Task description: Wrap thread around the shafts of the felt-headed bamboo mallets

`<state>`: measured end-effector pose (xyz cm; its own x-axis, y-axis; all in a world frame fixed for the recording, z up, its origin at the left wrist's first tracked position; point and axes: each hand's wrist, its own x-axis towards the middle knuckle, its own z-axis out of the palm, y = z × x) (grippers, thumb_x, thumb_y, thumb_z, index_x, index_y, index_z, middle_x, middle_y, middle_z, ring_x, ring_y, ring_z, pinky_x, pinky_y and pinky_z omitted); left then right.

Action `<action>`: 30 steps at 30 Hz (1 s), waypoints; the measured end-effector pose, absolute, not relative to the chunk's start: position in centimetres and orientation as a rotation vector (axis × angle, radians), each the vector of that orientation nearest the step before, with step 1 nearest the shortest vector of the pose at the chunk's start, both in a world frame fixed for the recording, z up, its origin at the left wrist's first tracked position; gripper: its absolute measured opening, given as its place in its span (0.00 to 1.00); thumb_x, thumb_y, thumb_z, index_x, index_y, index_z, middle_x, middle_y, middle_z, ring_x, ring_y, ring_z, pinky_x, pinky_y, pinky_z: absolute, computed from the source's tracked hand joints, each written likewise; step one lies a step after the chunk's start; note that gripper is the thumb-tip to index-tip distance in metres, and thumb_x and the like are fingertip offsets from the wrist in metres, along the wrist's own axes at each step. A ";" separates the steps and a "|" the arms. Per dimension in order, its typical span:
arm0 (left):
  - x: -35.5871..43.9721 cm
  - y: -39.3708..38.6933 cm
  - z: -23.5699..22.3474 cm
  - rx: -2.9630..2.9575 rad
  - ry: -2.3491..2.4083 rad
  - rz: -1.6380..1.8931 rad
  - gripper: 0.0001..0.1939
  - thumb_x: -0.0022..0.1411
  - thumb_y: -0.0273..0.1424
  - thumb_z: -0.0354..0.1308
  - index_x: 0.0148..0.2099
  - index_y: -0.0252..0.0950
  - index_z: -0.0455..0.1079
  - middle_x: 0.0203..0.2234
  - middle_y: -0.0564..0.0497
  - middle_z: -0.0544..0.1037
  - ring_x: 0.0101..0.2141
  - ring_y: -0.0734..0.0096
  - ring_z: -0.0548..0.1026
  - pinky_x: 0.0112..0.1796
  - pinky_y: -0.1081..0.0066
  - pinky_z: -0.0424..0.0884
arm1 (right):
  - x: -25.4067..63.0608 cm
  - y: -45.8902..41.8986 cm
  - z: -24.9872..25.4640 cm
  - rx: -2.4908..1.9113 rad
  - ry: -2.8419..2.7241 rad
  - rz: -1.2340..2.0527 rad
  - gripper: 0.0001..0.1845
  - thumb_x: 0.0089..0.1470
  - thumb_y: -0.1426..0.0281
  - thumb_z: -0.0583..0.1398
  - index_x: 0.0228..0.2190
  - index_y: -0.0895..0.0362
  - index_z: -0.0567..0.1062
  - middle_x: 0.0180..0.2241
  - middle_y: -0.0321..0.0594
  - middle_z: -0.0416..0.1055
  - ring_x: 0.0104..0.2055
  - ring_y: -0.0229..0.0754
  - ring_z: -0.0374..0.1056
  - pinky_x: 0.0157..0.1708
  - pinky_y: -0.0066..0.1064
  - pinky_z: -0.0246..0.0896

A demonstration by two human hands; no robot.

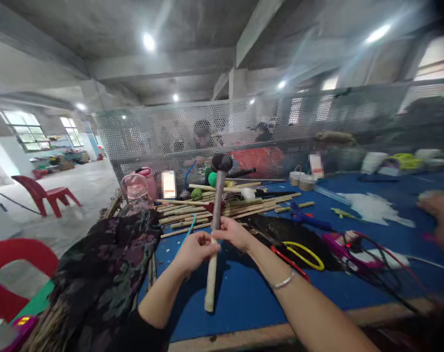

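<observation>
Upright in front of me is a wooden stick [211,286] with a pale lower end, a grey-brown wrapped-looking upper part and dark round lumps on top. My left hand [197,252] pinches it near the middle between thumb and fingers. Just above, my right hand [235,234] also has its fingers closed around the stick. A thin light-blue strip [188,232] shows behind my left hand; whether I touch it I cannot tell. Scissors with a yellow handle loop [309,255] and a red one lie right of my right forearm, on black cloth.
A pile of wooden sticks [243,208] lies behind my hands on the blue table [243,313]. Dark patterned cloth [108,259] covers the left. Rightward are a magenta glue gun [335,249], cables and another person's blurred hand [439,210]. A perforated metal screen [152,132] stands behind.
</observation>
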<state>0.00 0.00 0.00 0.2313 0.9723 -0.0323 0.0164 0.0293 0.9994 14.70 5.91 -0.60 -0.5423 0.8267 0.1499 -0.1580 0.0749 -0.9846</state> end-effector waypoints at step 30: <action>2.0 -0.5 -1.3 1.053 0.954 1.156 0.17 0.52 0.40 0.59 0.40 0.35 0.64 0.22 0.58 0.65 0.18 0.82 0.63 0.19 0.78 0.62 | 14.6 6.3 -1.2 -0.756 -1.741 1.441 0.21 0.43 0.55 0.63 0.30 0.59 0.65 0.21 0.33 0.66 0.19 0.32 0.60 0.19 0.24 0.53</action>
<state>2.03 -0.53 -1.26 0.1576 0.9864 -0.0469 -0.2335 0.0834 0.9688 14.61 6.25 -1.18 -0.5521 0.8161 0.1710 -0.0158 0.1948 -0.9807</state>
